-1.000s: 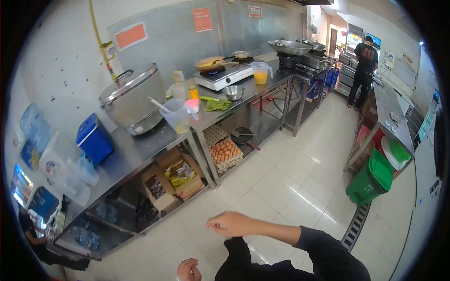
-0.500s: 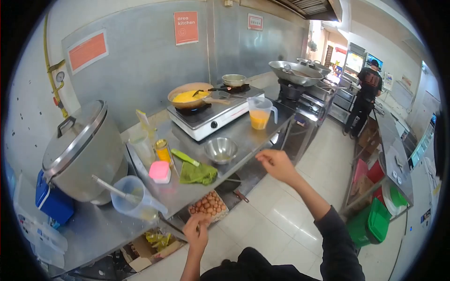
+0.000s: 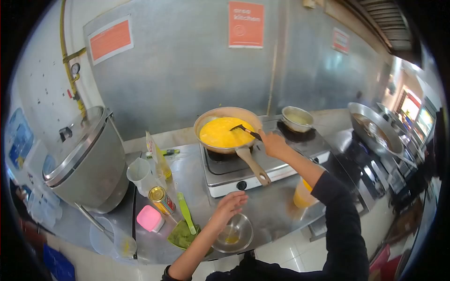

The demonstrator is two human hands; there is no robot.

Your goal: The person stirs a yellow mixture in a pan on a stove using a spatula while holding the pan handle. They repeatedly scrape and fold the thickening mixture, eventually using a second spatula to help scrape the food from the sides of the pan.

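Right hand (image 3: 277, 146) has been swung to the pan's (image 3: 248, 118) four o'clock, closed round the spatula (image 3: 255, 135); yellow mix (image 3: 219, 133) could be slopped by rushed stirring!

Commercial kitchen | "area kitchen" sign (image 3: 246, 24) | gas stove (image 3: 267, 159) | large woks (image 3: 375, 129) | steel counter (image 3: 187, 161)

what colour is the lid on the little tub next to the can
Pink lid, clearest in the current head view.

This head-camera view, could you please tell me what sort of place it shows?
Probably a commercial kitchen: a steel counter carries a gas stove with a pan of yellow food, a very large lidded pot stands to the left, and a wall sign reads "area kitchen".
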